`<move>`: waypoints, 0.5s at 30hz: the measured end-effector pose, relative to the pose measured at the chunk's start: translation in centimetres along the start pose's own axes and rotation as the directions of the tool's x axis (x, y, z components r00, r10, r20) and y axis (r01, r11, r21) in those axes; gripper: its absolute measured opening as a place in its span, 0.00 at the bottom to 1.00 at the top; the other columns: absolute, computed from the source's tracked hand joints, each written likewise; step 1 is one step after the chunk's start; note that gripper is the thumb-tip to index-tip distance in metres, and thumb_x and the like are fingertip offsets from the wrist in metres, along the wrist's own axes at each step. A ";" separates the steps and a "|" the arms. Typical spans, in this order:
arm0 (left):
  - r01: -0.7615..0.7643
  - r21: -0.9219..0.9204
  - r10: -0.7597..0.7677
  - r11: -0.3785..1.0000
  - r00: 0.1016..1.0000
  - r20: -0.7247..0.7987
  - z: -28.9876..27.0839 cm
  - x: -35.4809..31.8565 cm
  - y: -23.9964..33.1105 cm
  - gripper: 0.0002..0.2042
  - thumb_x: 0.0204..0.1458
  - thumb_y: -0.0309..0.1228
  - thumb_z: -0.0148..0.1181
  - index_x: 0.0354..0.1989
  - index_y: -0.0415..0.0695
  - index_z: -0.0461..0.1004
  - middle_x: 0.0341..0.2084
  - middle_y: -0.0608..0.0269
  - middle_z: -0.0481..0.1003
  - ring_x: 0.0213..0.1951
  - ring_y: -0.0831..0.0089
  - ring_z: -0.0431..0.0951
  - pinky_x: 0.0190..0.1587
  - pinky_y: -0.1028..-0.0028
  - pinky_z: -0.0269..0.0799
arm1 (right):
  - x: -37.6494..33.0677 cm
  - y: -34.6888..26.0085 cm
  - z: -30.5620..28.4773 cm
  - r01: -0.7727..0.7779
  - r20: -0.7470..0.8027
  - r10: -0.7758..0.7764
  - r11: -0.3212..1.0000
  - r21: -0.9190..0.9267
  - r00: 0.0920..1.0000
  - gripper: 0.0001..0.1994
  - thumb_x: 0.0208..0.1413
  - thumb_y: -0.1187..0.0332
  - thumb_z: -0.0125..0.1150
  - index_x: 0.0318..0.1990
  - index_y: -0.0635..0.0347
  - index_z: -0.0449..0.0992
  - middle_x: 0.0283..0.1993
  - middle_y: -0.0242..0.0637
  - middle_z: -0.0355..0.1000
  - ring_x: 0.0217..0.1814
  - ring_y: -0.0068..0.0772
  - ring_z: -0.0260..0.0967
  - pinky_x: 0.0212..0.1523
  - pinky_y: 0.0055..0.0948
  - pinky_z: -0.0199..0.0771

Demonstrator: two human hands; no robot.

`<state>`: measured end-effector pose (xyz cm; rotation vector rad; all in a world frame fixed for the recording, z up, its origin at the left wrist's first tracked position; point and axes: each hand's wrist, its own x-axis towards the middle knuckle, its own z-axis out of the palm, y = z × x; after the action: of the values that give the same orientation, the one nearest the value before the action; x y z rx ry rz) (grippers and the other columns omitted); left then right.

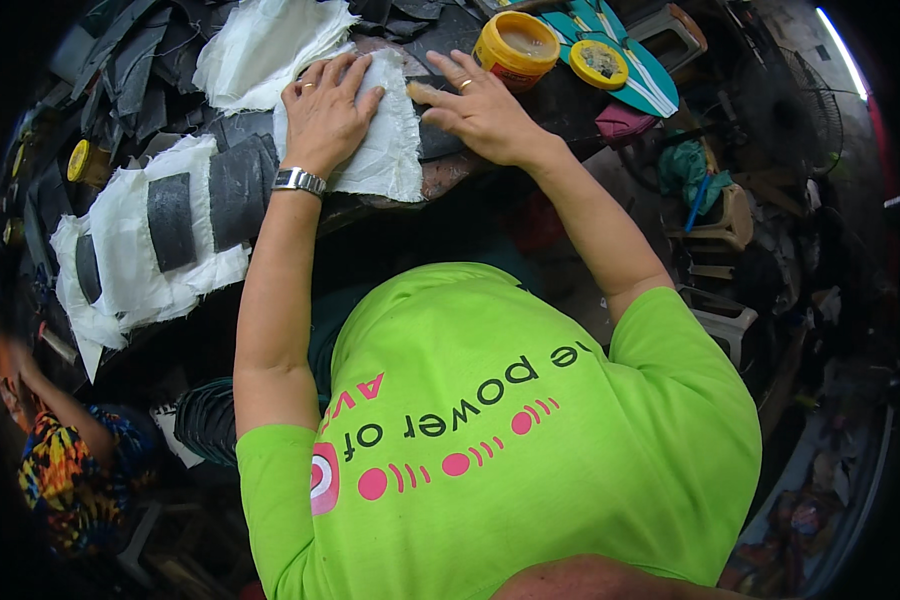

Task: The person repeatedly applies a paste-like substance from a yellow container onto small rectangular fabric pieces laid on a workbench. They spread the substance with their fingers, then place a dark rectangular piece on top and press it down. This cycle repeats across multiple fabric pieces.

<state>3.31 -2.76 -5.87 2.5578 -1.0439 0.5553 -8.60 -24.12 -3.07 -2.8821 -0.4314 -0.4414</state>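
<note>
My left hand (332, 112) lies with its fingers stretched out on a white cloth piece (394, 145) with frayed edges, at the front of the dark worktable. To the right of the cloth, my right hand (485, 112) is spread over the table, and no object shows in it. One of its fingertips is coated in something yellowish-brown. Just beyond it stands an open yellow tub (510, 75) holding a pale brownish substance. A dark flat strip (438, 142) runs between the cloth and my right hand.
Dark offcuts (120, 70) and more white cloth (265, 50) pile up at the far left. Black pieces (173, 220) lie on cloth at left. A smeared yellow lid (599, 65) rests on teal sheets (645, 80). Another person (80, 470) is at lower left.
</note>
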 end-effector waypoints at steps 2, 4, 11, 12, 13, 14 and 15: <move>-0.005 -0.003 0.005 1.000 1.000 -0.010 0.0 -0.1 0.0 0.24 0.60 0.49 0.51 0.64 0.57 0.70 0.62 0.68 0.69 0.65 0.65 0.63 0.62 0.56 0.51 | 0.5 0.1 1.4 -0.032 0.065 0.042 0.989 -0.146 0.997 0.28 0.67 0.40 0.40 0.71 0.34 0.63 0.79 0.39 0.45 0.80 0.51 0.38 0.73 0.53 0.45; -0.004 0.018 0.004 1.000 1.000 -0.014 -0.1 -0.1 0.0 0.24 0.60 0.49 0.52 0.64 0.57 0.70 0.62 0.69 0.69 0.65 0.65 0.63 0.62 0.56 0.51 | 1.0 0.6 1.9 -0.056 0.083 0.064 0.994 -0.092 0.995 0.31 0.65 0.36 0.40 0.72 0.33 0.60 0.80 0.38 0.41 0.82 0.50 0.31 0.74 0.59 0.40; 0.001 0.023 0.000 1.000 1.000 -0.017 -0.1 -0.1 0.0 0.24 0.60 0.49 0.52 0.64 0.58 0.70 0.62 0.70 0.69 0.65 0.66 0.63 0.62 0.57 0.51 | -0.3 2.3 0.0 0.064 0.295 -0.089 0.994 0.094 0.951 0.25 0.66 0.37 0.38 0.69 0.14 0.59 0.81 0.34 0.35 0.83 0.48 0.23 0.77 0.59 0.26; 0.002 0.024 -0.001 1.000 1.000 -0.014 -0.1 -0.1 0.0 0.24 0.60 0.49 0.52 0.64 0.58 0.70 0.62 0.70 0.69 0.65 0.66 0.63 0.62 0.57 0.51 | -0.9 2.0 -0.3 0.099 0.282 -0.121 0.991 0.090 0.952 0.25 0.66 0.37 0.38 0.69 0.14 0.59 0.81 0.34 0.35 0.83 0.48 0.22 0.77 0.60 0.25; 0.002 0.025 -0.002 1.000 1.000 -0.012 -0.1 -0.1 0.0 0.24 0.60 0.50 0.52 0.64 0.58 0.70 0.62 0.70 0.69 0.65 0.67 0.62 0.62 0.57 0.51 | -1.5 1.6 -0.6 0.123 0.288 -0.138 0.990 0.069 0.948 0.25 0.65 0.37 0.39 0.69 0.14 0.60 0.81 0.34 0.35 0.83 0.48 0.22 0.76 0.61 0.24; 0.000 0.030 0.000 1.000 1.000 -0.014 -0.1 -0.1 0.1 0.24 0.60 0.50 0.51 0.64 0.58 0.70 0.62 0.70 0.69 0.65 0.67 0.62 0.62 0.57 0.50 | -2.1 1.1 -0.8 0.140 0.287 -0.143 0.990 0.029 0.947 0.25 0.65 0.37 0.39 0.69 0.14 0.60 0.81 0.34 0.36 0.83 0.48 0.21 0.76 0.62 0.23; 0.005 0.028 -0.005 1.000 1.000 -0.003 -0.1 -0.1 0.1 0.24 0.60 0.50 0.51 0.64 0.58 0.70 0.62 0.70 0.69 0.65 0.67 0.62 0.63 0.57 0.50 | -2.6 0.6 -1.0 0.155 0.287 -0.170 0.985 0.074 0.943 0.25 0.64 0.36 0.41 0.68 0.14 0.61 0.81 0.34 0.36 0.83 0.47 0.21 0.75 0.64 0.21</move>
<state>3.19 -2.74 -5.84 2.5816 -1.0359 0.5763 -11.04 -25.62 -3.02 -2.8798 -0.7207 -0.0216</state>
